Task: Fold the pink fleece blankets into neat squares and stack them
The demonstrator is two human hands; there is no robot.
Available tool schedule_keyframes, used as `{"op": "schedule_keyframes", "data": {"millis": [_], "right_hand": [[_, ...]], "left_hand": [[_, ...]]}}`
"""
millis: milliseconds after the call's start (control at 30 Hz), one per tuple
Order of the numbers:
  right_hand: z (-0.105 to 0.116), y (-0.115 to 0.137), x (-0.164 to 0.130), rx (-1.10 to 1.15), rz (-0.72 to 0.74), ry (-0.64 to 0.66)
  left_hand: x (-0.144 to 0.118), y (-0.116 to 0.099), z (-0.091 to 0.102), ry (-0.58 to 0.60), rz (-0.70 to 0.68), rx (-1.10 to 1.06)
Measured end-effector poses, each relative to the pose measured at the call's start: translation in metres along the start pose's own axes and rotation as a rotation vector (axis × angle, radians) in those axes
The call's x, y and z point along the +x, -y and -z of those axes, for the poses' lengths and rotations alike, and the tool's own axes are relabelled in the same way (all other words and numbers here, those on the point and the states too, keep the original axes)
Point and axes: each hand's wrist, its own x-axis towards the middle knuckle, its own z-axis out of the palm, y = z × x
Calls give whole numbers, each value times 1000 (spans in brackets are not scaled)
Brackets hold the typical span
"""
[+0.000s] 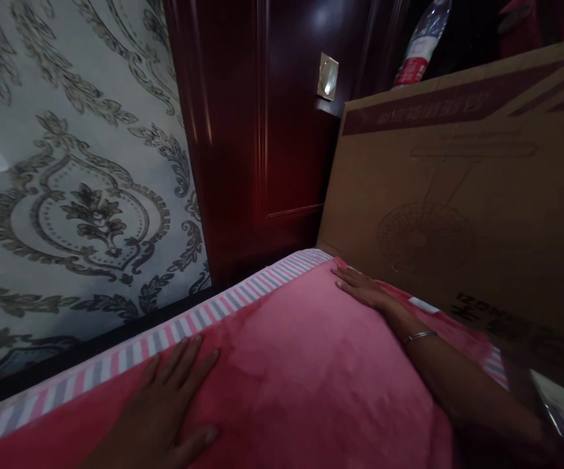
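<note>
A pink plush blanket [282, 352] lies spread over a bed, with a pink, white and grey striped sheet [140, 355] showing along its far edge. My left hand [165, 404] rests flat on the blanket near that striped border, its fingers apart. Farther off, my right hand [360, 285] lies stretched out on the blanket close to the bed's far corner. A thin metal bangle [421, 335] circles my right wrist. Neither hand holds anything. Part of the blanket is hidden under my right forearm.
A large cardboard box [458, 189] printed with a fan stands along the right side. A plastic bottle [419, 49] with a red label is at its top edge. Beyond the bed are a dark red door [292, 150] and patterned wallpaper [91, 215].
</note>
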Motion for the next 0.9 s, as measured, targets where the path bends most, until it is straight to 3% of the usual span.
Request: {"op": "schedule_keyframes", "data": {"millis": [400, 600, 767, 900], "right_hand": [[-4, 7, 0, -23, -54, 6], [5, 26, -5, -69, -72, 19], [35, 80, -15, -141, -158, 37], [37, 152, -50, -106, -56, 11]], "left_hand": [[0, -2, -1, 89, 66, -49], [4, -19, 26, 217, 149, -155], [12, -27, 51, 300, 165, -174], [5, -43, 61, 248, 177, -141]]}}
